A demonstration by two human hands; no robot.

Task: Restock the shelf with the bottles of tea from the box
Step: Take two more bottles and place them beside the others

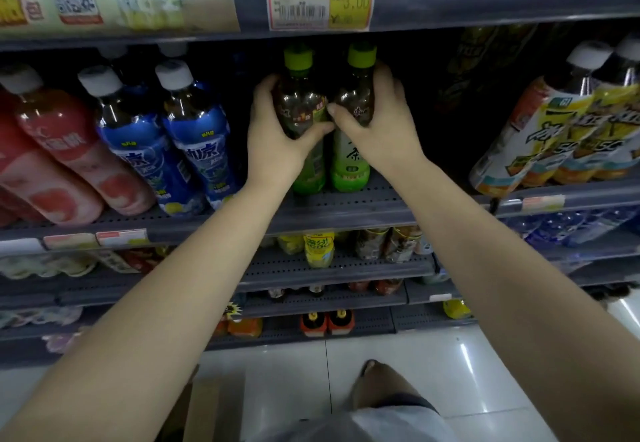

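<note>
Two green-capped tea bottles stand upright, side by side and touching, on the grey perforated shelf (346, 204); the left hand (277, 136) wraps its fingers round the left bottle (300, 102), the right hand (377, 130) round the right bottle (356, 95); both hold dark tea; blue-labelled bottles (166, 136) lean at nine o'clock, yellow-labelled bottles (561, 130) at three.

Two tea bottles (304, 119) (351, 150) with lime-green caps and green labels stand upright, side by side and touching, on the grey perforated shelf (346, 206).

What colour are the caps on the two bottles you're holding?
Lime green caps, seen in the head view.
</note>
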